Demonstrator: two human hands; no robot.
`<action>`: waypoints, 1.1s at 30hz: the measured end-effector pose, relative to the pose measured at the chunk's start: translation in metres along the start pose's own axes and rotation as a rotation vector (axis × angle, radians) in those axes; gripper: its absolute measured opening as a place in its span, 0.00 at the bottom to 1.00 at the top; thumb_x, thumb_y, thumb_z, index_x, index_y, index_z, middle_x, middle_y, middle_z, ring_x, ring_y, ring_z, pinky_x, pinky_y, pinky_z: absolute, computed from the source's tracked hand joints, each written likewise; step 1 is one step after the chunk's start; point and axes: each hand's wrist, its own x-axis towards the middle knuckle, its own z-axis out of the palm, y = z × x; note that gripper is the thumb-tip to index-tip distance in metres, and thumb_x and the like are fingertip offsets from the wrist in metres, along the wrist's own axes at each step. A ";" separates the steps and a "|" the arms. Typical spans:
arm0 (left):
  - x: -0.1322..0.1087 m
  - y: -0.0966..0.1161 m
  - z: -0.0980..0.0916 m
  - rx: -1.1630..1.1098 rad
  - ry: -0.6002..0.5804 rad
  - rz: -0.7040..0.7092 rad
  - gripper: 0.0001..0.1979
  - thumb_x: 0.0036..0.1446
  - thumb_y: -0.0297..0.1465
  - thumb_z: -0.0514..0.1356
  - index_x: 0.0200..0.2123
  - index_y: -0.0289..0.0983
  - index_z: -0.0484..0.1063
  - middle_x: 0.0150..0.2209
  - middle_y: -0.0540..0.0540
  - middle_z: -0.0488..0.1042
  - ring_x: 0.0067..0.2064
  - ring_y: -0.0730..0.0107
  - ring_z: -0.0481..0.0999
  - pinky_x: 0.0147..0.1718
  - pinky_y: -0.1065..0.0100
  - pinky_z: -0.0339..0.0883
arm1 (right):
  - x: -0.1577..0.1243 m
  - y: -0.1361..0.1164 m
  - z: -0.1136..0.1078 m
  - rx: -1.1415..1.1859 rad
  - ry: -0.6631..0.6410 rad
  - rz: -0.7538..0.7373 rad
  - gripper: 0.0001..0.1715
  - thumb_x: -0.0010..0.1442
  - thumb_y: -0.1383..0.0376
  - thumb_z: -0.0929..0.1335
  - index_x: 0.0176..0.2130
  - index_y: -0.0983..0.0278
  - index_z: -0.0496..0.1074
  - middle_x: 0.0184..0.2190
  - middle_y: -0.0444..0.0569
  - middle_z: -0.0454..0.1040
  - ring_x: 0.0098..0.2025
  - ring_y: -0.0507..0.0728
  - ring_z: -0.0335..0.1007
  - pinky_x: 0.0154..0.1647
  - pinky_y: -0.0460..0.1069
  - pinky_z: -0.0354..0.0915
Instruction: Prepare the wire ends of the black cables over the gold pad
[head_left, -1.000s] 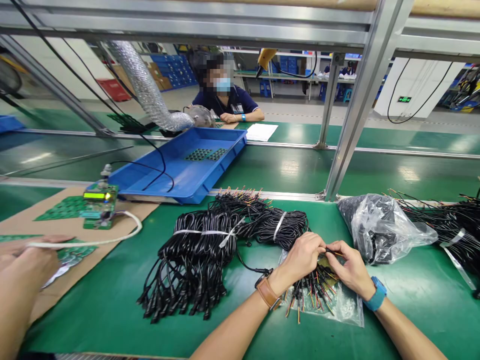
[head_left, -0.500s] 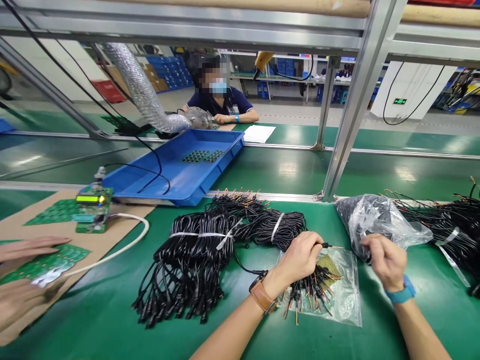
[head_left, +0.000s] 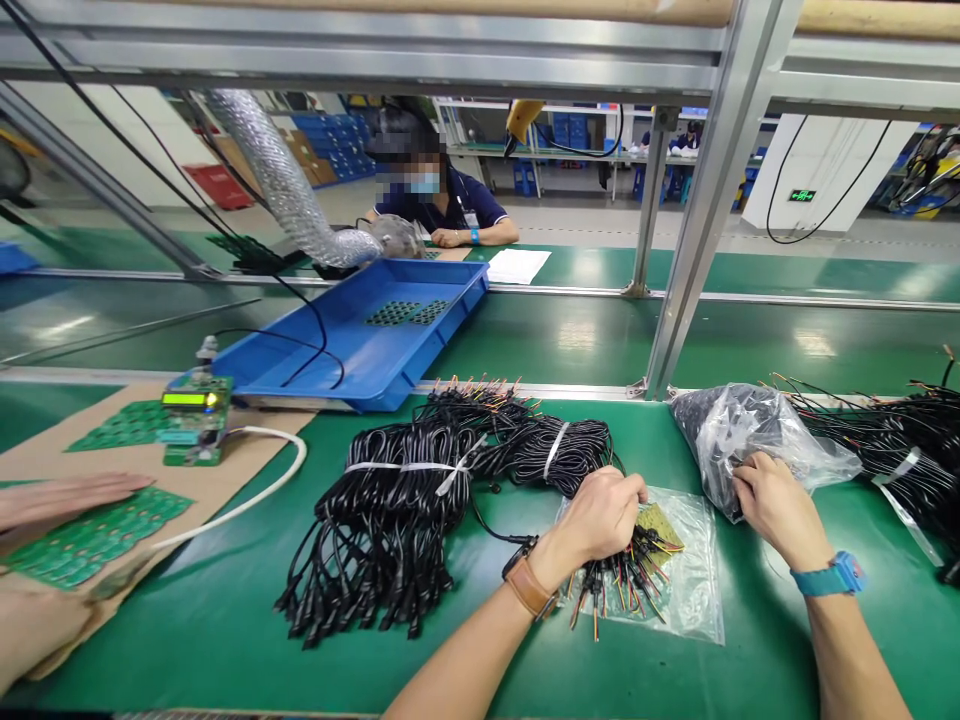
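Green matting (head_left: 225, 620) covers the workbench. The person's left hand (head_left: 600, 515) is curled closed on a bundle of short black wires with red and yellow ends (head_left: 626, 580), lying on a flat clear plastic bag (head_left: 694, 600). Their right hand (head_left: 776, 505), fingers bent, touches a crumpled clear plastic bag of black parts (head_left: 757, 430); whether it grips anything cannot be told.
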 end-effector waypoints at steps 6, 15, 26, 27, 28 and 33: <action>0.000 0.001 -0.002 0.012 -0.024 -0.030 0.14 0.56 0.19 0.50 0.38 0.35 0.73 0.34 0.42 0.78 0.37 0.60 0.75 0.42 0.61 0.70 | 0.001 0.003 -0.001 0.001 -0.018 -0.042 0.16 0.68 0.65 0.62 0.39 0.63 0.79 0.36 0.53 0.75 0.40 0.63 0.69 0.44 0.55 0.65; 0.001 0.010 -0.019 0.236 -0.282 0.068 0.19 0.47 0.13 0.54 0.40 0.36 0.73 0.38 0.44 0.78 0.44 0.63 0.77 0.64 0.55 0.58 | 0.009 0.000 0.010 -0.058 0.073 0.056 0.17 0.67 0.64 0.62 0.34 0.61 0.78 0.35 0.51 0.79 0.40 0.62 0.72 0.36 0.53 0.64; -0.009 0.007 -0.043 0.516 -0.316 0.391 0.13 0.54 0.18 0.61 0.39 0.39 0.70 0.40 0.43 0.75 0.48 0.60 0.71 0.61 0.57 0.57 | 0.014 -0.001 0.007 -0.042 0.077 0.060 0.18 0.67 0.64 0.62 0.30 0.62 0.77 0.34 0.51 0.79 0.39 0.61 0.74 0.31 0.52 0.62; -0.008 0.005 -0.043 0.519 -0.320 0.404 0.12 0.53 0.17 0.61 0.37 0.39 0.70 0.38 0.44 0.75 0.46 0.61 0.71 0.61 0.58 0.57 | 0.015 -0.001 0.007 -0.034 0.075 0.066 0.18 0.67 0.64 0.62 0.31 0.62 0.77 0.34 0.51 0.80 0.39 0.61 0.74 0.31 0.52 0.62; -0.006 0.002 -0.042 0.520 -0.335 0.417 0.12 0.53 0.17 0.61 0.36 0.40 0.69 0.37 0.45 0.74 0.44 0.62 0.71 0.60 0.58 0.58 | 0.015 -0.002 0.007 -0.026 0.073 0.071 0.18 0.67 0.64 0.63 0.31 0.62 0.78 0.34 0.51 0.80 0.39 0.61 0.74 0.31 0.51 0.62; 0.010 -0.008 -0.038 0.533 -0.496 0.466 0.12 0.47 0.20 0.66 0.27 0.41 0.67 0.32 0.48 0.73 0.41 0.62 0.70 0.56 0.60 0.60 | 0.017 0.000 0.007 -0.018 0.076 0.068 0.19 0.67 0.64 0.62 0.30 0.62 0.77 0.34 0.51 0.80 0.39 0.61 0.75 0.32 0.52 0.62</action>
